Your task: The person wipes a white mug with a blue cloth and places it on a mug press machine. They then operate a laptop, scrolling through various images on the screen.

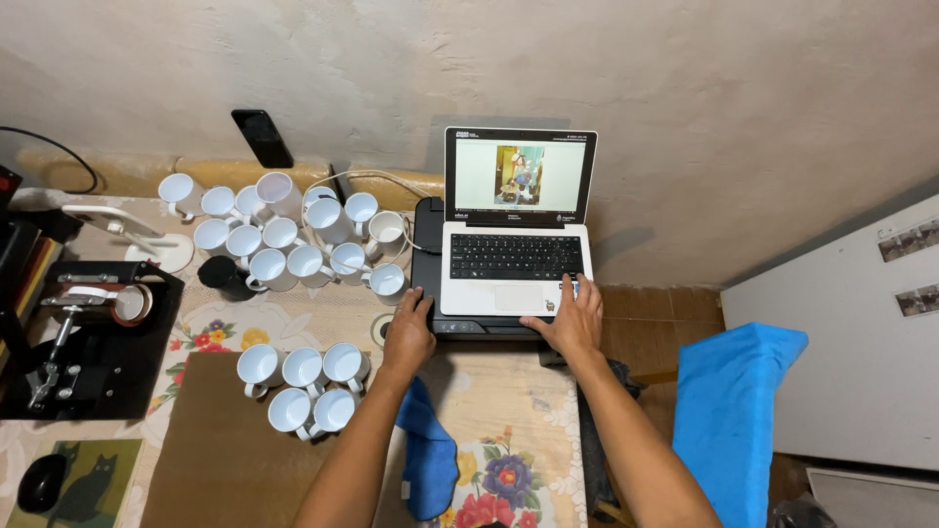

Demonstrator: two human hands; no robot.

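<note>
Blue cloth (427, 452): lying nearest the viewer on the flowered counter (509, 411), between the two forearms and just beside the left one.
Brown mat (220, 460): lying flat on the near left of the counter, carrying a cluster of five white mugs (301, 384) standing upright.
Left hand (408, 332): resting palm down, fingers spread and closing on nothing, with the fingertips touching the left front corner of the black printer (428, 293) under the laptop.
Right hand (569, 318): lying open at the laptop's right front corner, with the forefinger reaching up along the right edge of the palm rest; this grip too is clamping nothing.
Laptop (515, 256): sitting open on top of the black printer, directly ahead of both hands and between them; its white base is facing the viewer, the screen is standing upright behind the keyboard and showing a small picture on a white page.
Blue fabric (732, 411): hanging to the right of the right forearm, off the counter.
Mug press (83, 332): sitting at the far left of the counter, well apart from both hands, with a cat-patterned mouse pad and a black mouse (42, 481) in front of it.
Far mug group (284, 240): standing in a larger crowd of white mugs left of the printer, near the wall.
Phone (262, 138): leaning dark against the wall (587, 68) behind the mugs.
</note>
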